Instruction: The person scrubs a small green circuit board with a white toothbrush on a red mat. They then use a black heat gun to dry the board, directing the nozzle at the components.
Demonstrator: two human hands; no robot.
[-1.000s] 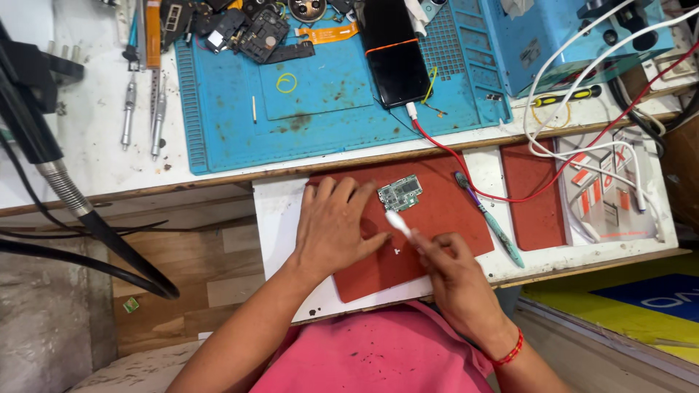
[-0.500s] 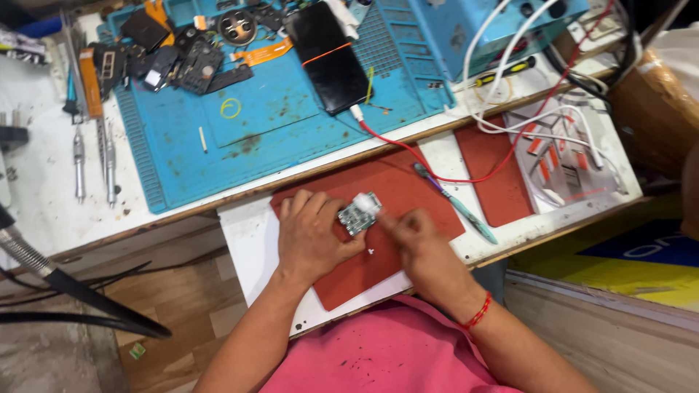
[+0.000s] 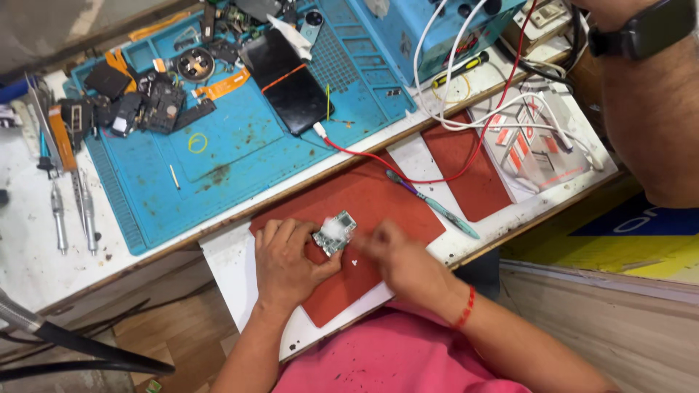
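A small green circuit board lies tilted on a red mat near the bench's front edge. My left hand pinches the board's lower left corner with thumb and fingertips. My right hand is just right of the board and blurred by motion. Its fingers are closed on a thin white tool whose tip shows as a pale smear over the board. A tiny white speck sits on the mat between my hands.
A teal-handled tool lies on the mat's right part. Behind are a blue work mat, a black phone on a red cable, phone parts and screwdrivers. Another person's arm with a black watch is at top right.
The view has swung, so the bench now sits diagonally. My left hand has gone from lying flat beside the board to pinching it. My right hand keeps working the white tool over it.
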